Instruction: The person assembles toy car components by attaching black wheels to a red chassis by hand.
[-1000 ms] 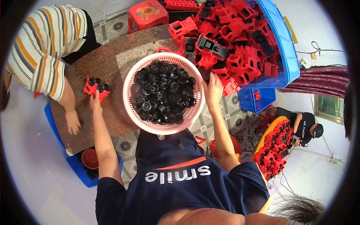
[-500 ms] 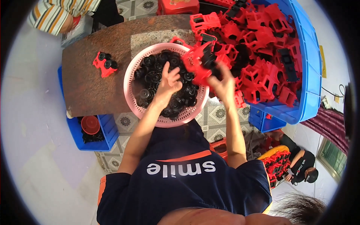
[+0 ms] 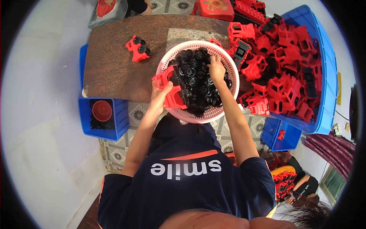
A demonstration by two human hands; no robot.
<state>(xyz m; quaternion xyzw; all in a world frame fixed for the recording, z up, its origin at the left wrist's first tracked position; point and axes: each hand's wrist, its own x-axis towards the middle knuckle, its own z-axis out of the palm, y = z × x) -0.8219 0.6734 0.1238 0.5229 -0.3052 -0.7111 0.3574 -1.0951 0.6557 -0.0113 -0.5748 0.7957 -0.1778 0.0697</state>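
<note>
In the head view, the person's left hand (image 3: 158, 100) grips a red plastic toy vehicle body with a black underside (image 3: 175, 98) over the left side of a round pink plastic basket with perforated walls (image 3: 213, 113). The thumb lies across the body's near face, pointing toward the black underside, and the other fingers go behind its left edge, mostly hidden, so the body sits pinched between them. It is tilted, with its black side turned toward the basket's middle.

The right hand (image 3: 217, 71) reaches into the basket's upper right part, fingers pointing down and close together among glossy black toy wheels (image 3: 205, 90). The fingertips meet the pile; whether they pinch a wheel cannot be told.

The basket stands at the near edge of a brown speckled stone-look table (image 3: 110, 72). Left of it, well apart from both hands, lies a red toy vehicle body with black wheels (image 3: 133, 47). To the right, a large blue plastic bin (image 3: 328, 82) holds heaped red toy bodies (image 3: 280, 88).
</note>
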